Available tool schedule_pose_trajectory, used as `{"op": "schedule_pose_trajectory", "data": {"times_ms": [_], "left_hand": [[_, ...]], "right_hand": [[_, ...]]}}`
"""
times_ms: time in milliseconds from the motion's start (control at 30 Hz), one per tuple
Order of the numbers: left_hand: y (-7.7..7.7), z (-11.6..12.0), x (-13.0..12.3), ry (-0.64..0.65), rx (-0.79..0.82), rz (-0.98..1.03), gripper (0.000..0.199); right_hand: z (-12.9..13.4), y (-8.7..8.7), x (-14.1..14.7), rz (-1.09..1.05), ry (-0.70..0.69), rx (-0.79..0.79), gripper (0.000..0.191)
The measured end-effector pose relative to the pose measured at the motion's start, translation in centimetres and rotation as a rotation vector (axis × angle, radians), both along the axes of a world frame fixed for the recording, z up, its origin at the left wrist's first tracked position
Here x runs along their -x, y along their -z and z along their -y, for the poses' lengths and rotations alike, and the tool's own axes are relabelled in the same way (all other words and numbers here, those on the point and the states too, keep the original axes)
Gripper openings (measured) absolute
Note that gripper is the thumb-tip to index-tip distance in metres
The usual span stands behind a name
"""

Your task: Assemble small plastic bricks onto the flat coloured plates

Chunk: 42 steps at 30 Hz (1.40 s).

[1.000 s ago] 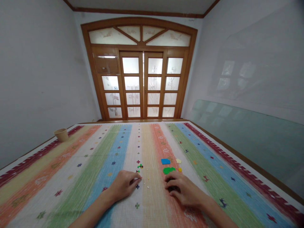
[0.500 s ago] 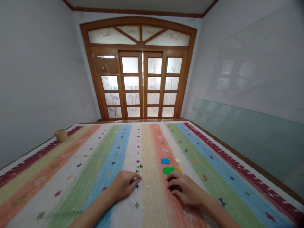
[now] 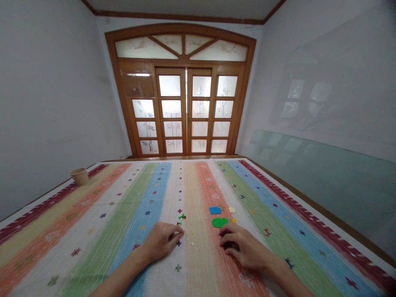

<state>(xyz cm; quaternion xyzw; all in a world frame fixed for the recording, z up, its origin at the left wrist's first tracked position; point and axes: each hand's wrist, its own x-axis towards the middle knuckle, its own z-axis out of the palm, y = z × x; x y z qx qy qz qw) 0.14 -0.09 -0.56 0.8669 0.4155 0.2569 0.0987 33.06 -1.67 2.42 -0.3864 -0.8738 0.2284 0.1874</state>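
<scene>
The left hand (image 3: 160, 243) is positioned near the middle of the near edge of the counter (image 3: 332, 220), on a striped cloth (image 3: 130, 198), its fingers (image 3: 178, 233) drawn together just short of a cluster of small green and dark pieces (image 3: 182, 216) (any pinched item cannot be confirmed). The right hand (image 3: 244, 251) is placed with fingers curved over a mostly hidden dark object (image 3: 230, 246), grip undetermined, and a green shape (image 3: 219, 222) and blue tile (image 3: 215, 210) are located just beyond it.

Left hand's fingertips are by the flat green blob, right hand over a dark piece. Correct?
No: the left hand's fingertips are by small green bits, not the flat green blob, which lies ahead of the right hand. The right hand is over a dark piece, as stated. Head view.
</scene>
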Motion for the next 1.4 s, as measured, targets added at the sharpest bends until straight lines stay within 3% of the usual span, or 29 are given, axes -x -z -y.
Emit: {"op": "schedule_pose_trajectory", "data": {"times_ms": [433,733,1167,1400], "left_hand": [[-0.5,0.2,-0.1,0.007,-0.001,0.005,0.026],[-0.9,0.3,-0.1,-0.015,0.008,0.029,0.025],[-1.4,-1.0,1.9,-0.209,-0.103,-0.051,0.025],[-0.9,-1.5,2.4,-0.245,-0.079,-0.065,0.023]], "right_hand": [[0.2,-1.1,0.7,0.033,-0.015,-0.013,0.032],[-0.4,-1.8,3.6,0.022,-0.025,-0.107,0.017],[-0.4,-0.6,9.6,0.086,0.162,-0.049,0.021],[-0.2,0.0,10.5,0.109,0.176,-0.03,0.011]]}}
